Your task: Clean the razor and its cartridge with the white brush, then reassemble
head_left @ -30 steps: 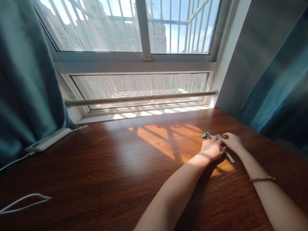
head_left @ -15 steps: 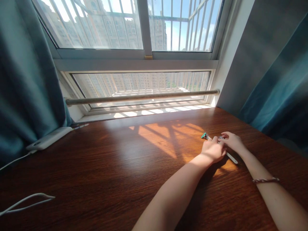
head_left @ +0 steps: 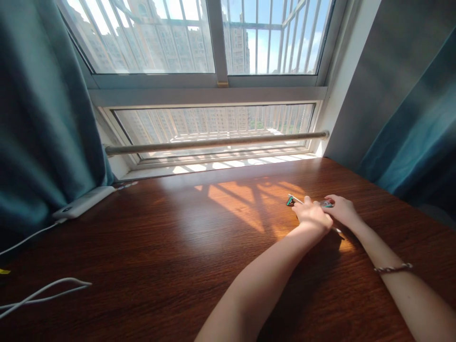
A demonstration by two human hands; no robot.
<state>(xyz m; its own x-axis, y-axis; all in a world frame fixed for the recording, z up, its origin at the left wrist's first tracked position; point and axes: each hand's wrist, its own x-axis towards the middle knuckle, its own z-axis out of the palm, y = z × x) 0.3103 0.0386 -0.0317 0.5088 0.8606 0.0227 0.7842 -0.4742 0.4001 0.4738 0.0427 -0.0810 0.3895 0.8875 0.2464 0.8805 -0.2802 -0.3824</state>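
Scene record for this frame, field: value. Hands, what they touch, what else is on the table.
surface: dark wooden table, sunlit patch near the window
left hand: lies over slim tool, teal end poking out; grip hidden
right hand: fingertips at the tool's other end; bracelet on wrist
far left: white power bank, white cable
sides: teal curtains

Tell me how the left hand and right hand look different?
The right hand has a wrist bracelet; the left hand has none. The left hand covers a teal-tipped white tool; the right hand touches a small piece. Both rest on the sunny table.
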